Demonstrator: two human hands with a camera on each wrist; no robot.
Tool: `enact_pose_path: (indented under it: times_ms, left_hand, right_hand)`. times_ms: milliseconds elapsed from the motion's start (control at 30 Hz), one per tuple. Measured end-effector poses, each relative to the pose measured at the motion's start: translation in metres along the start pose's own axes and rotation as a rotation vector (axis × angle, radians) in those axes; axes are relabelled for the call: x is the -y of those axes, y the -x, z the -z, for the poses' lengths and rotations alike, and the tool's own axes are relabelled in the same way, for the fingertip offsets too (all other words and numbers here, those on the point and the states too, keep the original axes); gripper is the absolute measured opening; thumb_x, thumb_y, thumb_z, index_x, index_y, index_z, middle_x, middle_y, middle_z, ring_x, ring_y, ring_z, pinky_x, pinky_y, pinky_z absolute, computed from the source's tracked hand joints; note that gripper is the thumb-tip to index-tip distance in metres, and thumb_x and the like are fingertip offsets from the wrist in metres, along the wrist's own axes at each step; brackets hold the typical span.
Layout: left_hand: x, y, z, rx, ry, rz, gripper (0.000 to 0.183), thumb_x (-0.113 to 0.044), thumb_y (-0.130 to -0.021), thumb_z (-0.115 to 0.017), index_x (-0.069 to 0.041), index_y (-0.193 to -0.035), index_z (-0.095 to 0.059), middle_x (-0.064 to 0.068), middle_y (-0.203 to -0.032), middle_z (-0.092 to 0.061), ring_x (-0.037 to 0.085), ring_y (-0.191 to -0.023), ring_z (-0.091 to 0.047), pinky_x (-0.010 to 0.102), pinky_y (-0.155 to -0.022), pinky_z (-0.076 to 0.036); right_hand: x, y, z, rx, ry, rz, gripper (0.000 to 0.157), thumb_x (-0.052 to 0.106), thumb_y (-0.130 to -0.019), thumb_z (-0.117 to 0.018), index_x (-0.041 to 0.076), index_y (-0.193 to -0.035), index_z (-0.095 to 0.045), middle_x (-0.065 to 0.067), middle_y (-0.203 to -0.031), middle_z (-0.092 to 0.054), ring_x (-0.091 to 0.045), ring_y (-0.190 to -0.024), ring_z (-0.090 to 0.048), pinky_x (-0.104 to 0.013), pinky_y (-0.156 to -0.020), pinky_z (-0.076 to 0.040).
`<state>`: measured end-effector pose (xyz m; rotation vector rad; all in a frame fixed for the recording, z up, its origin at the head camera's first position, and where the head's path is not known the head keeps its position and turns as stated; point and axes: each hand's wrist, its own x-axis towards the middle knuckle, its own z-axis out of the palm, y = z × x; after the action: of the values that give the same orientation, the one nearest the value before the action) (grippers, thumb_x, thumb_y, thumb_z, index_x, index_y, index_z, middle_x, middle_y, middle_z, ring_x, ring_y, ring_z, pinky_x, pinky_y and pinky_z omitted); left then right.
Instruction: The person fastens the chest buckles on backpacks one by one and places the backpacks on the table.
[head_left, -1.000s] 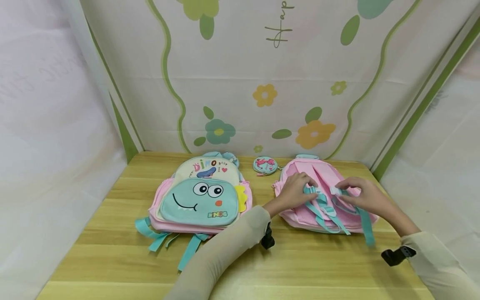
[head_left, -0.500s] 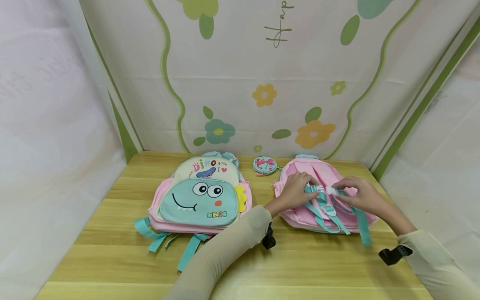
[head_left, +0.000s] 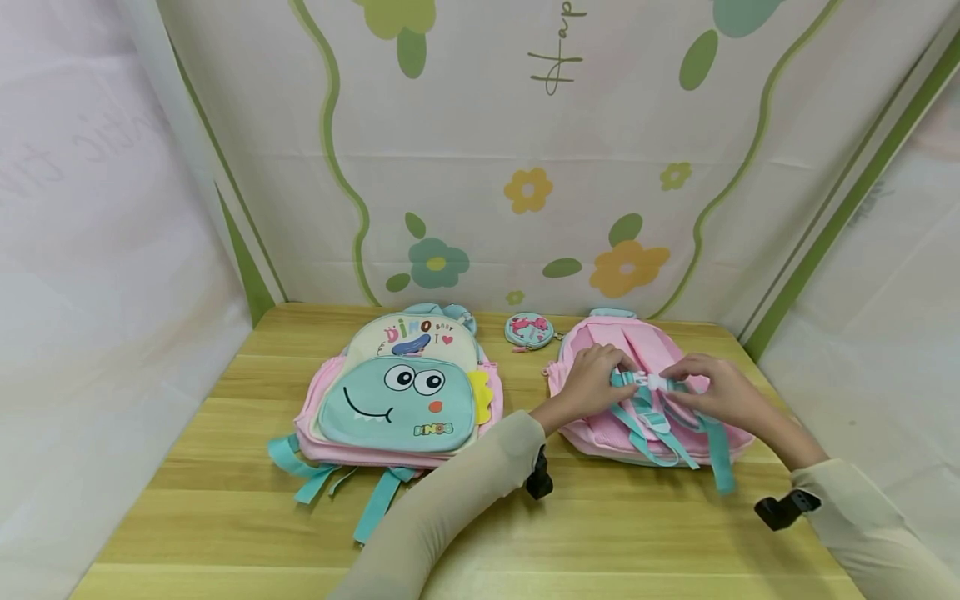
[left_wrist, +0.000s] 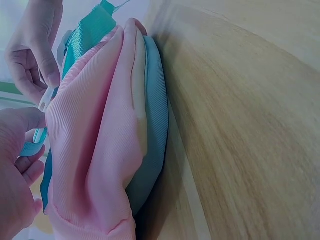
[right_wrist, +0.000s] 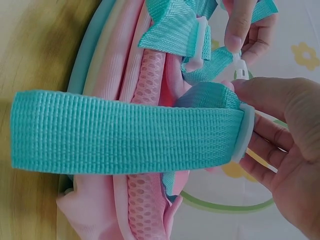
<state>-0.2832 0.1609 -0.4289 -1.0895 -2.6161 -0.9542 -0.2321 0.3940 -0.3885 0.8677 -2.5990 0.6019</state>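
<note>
A pink backpack (head_left: 615, 337) lies back side up at the table's right, its teal straps loose over it. Above its back panel, my left hand (head_left: 590, 382) pinches one half of a white plastic buckle (head_left: 640, 378) by its teal strap. From the other side my right hand (head_left: 717, 389) pinches the other half (head_left: 657, 382). The two halves meet end to end between my fingertips; whether they are locked cannot be told. In the right wrist view a loose teal strap end (right_wrist: 125, 132) hangs toward the camera beside my right hand (right_wrist: 282, 117).
A second backpack with a dinosaur face (head_left: 401, 404) lies front side up on the left, straps trailing toward me. A small round pouch (head_left: 529, 331) sits at the back, near the pink backpack. The wooden table (head_left: 600, 533) ends at a printed fabric wall (head_left: 450, 125).
My right hand has moved left, bringing its buckle half up against the half in my left hand. The left hand has hardly moved.
</note>
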Motion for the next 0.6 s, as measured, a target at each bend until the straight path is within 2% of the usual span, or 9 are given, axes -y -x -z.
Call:
enact_pose_path:
  times_ms: [367, 600]
  left_hand:
    - [0.0, 0.0021, -0.001, -0.005, 0.017, 0.02, 0.024, -0.036, -0.095, -0.073, -0.021, -0.114, -0.07, -0.009, -0.109, -0.066, 0.006, -0.105, -0.054, 0.029, -0.106, -0.038]
    - [0.0002, 0.0021, -0.0014, 0.001, 0.021, 0.029, 0.025, -0.037, -0.095, -0.073, -0.022, -0.115, -0.07, -0.009, -0.11, -0.066, 0.005, -0.104, -0.055, 0.026, -0.103, -0.039]
  right_hand:
    - [0.0005, 0.0007, -0.0007, 0.035, 0.007, -0.029, 0.028, 0.0, -0.074, -0.087, 0.008, -0.098, -0.077, 0.001, -0.091, -0.074, -0.018, -0.081, -0.067, -0.031, -0.071, -0.057]
    - [-0.0001, 0.0004, -0.0012, 0.053, 0.0, -0.057, 0.026, 0.002, -0.075, -0.087, 0.009, -0.098, -0.077, 0.003, -0.09, -0.073, -0.017, -0.081, -0.065, -0.034, -0.07, -0.057]
